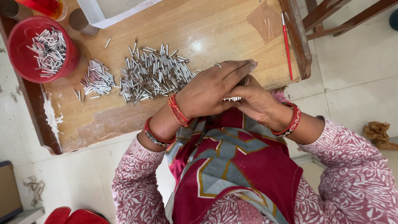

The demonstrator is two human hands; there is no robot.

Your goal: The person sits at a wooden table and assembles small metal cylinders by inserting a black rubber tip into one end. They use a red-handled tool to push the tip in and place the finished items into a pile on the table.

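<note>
Red bowl [41, 47] at the far left of my counter [215, 29] already holds a share of the small metal tubes. Beside it lies a little heap [97, 79], then a bigger loose pile [153, 72] — plenty left, I'd judge. Further right, at the counter's near edge, my left hand [211, 89] lies palm-down over my right hand [255, 99], both wrists bent inward, pressed together around a short row of tubes [231, 98] — only the ends show between them.
</note>
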